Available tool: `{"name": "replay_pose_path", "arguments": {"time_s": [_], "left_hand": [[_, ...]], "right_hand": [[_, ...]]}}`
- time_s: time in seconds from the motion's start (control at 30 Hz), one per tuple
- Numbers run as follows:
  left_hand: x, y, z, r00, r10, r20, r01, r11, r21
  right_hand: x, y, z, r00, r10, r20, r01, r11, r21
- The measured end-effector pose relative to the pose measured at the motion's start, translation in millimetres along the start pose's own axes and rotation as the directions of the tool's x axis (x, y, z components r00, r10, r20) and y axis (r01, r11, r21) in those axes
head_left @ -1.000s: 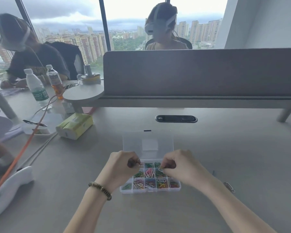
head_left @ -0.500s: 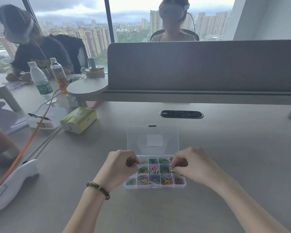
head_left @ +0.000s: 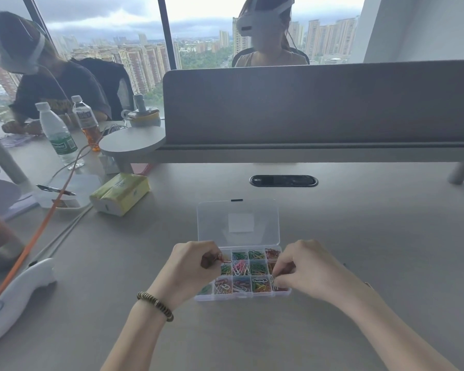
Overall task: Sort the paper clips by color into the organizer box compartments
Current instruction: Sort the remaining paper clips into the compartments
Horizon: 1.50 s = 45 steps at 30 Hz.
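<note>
Item: organizer box point(head_left: 242, 295), clear plastic, set on the grey table point(head_left: 359, 236) directly before the person, lid point(head_left: 238, 222) folded back flat on the far side. Compartments are arranged in three rows.

Contents: paper clips point(head_left: 240, 267), coloured. Green is seen in two far-row cells, red-orange in the far right cell, pink in the middle cell, green-yellow beside it. The near row is seen to hold mixed lots: white with red, blue with red, yellow with orange and one white clip. The left and right end cells are partly covered by the hands.

Left hand point(head_left: 190, 266): closed in a pinch over the box's far left corner; a red clip point(head_left: 223, 259) is held at the fingertips, above the compartments. A beaded bracelet point(head_left: 156, 305) is worn at the wrist.

Right hand point(head_left: 303, 266): curled narrow over the right end of the near row, fingertips lowered at a whitish clip point(head_left: 273, 280); whether it is gripped cannot be told.

Progress, as judged: well advanced. No loose clips are seen on the table near the box. Several cells are already of one colour. The near row is still mixed, so re-sorting between cells is taken to be what remains; the red clip is not yet placed.

Other: tissue pack point(head_left: 119, 193), two bottles point(head_left: 59, 132), to the left, well apart.
</note>
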<state>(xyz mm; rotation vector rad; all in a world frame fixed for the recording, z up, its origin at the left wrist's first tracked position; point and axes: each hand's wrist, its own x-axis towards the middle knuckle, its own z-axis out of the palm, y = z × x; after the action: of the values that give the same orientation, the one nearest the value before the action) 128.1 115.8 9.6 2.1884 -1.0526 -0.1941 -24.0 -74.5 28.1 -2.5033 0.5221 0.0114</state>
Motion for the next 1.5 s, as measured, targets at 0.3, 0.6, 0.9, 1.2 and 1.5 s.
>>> {"name": "replay_pose_path", "arguments": {"time_s": [0.3, 0.6, 0.9, 1.2, 1.5], "left_hand": [[-3.6, -1.8, -8.8, 0.993, 0.019, 0.116, -0.022, 0.999, 0.024], [-5.8, -3.6, -8.1, 0.989, 0.059, 0.137, -0.068, 0.995, 0.067], [-8.1, 4.4, -2.0, 0.977, 0.112, 0.183, -0.12, 0.992, 0.029], [-11.4, 8.2, -3.8, 0.972, 0.152, 0.179, -0.154, 0.988, -0.001], [-10.2, 0.1, -7.2, 0.966, 0.15, 0.21, -0.159, 0.987, 0.03]], "right_hand": [[-2.7, 1.0, 0.5, 1.0, -0.008, -0.014, 0.008, 1.0, -0.009], [-4.6, 3.3, 6.0, 0.997, -0.006, -0.077, 0.012, 0.997, 0.077], [-2.6, 8.7, 7.9, 0.993, -0.053, -0.109, 0.052, 0.999, -0.012], [-2.6, 11.5, 18.0, 0.985, -0.149, -0.085, 0.124, 0.962, -0.245], [-5.2, 13.1, 16.9, 0.977, -0.179, -0.115, 0.146, 0.958, -0.246]]}}
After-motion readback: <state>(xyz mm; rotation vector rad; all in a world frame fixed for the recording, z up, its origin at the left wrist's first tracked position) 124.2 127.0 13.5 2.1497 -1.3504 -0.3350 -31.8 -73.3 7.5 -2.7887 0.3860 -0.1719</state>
